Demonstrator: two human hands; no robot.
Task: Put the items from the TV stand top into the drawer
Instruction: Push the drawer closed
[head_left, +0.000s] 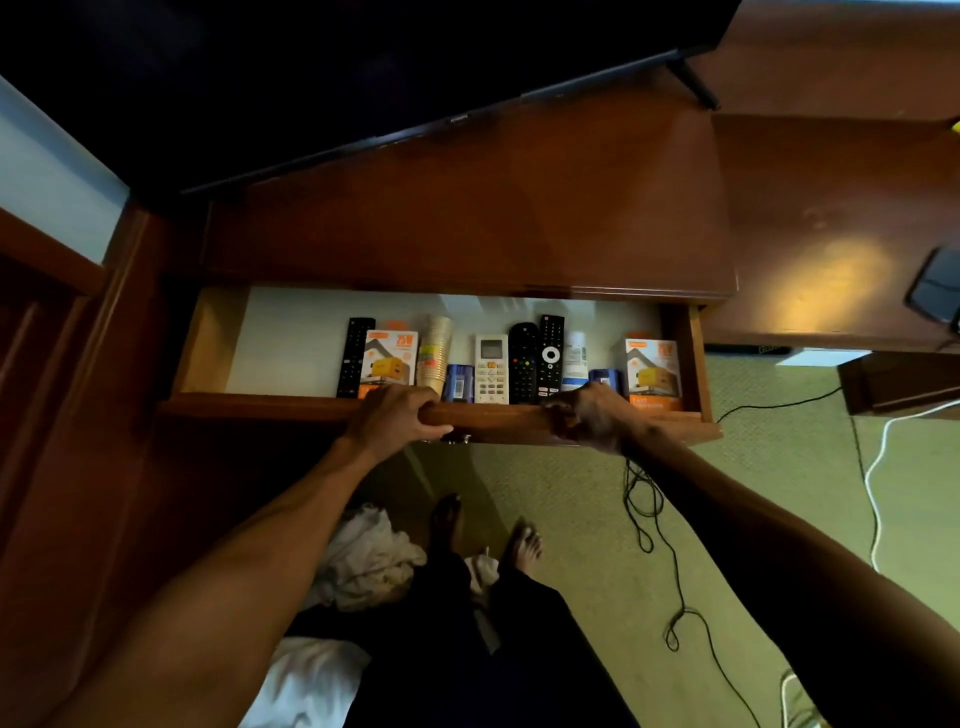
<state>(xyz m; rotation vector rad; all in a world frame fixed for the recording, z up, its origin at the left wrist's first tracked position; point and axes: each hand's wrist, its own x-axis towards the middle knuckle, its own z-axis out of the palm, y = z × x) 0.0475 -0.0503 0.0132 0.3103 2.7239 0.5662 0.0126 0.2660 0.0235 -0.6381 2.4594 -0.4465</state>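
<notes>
Your left hand (397, 415) covers the lower edge of the orange box (390, 358), and your right hand (592, 415) hides the bottoms of the remotes (549, 358). The box print is too small to read. The TV (363, 67) runs off the top edge.

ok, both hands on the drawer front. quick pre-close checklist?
1. Stand top cleared: ok, bare wood in view below the TV.
2. Items inside drawer: ok, remotes, cups, boxes and bottle all in a row.
3. Nothing over the front edge: ok, as far as visible.
4. Height clearance: cannot tell; cups and orange box look the tallest.
5. Grip: ok, left hand and right hand both on the front rail.
6. Fingers clear of the gap: not ok, fingers curl over the rail's inner edge.
</notes>
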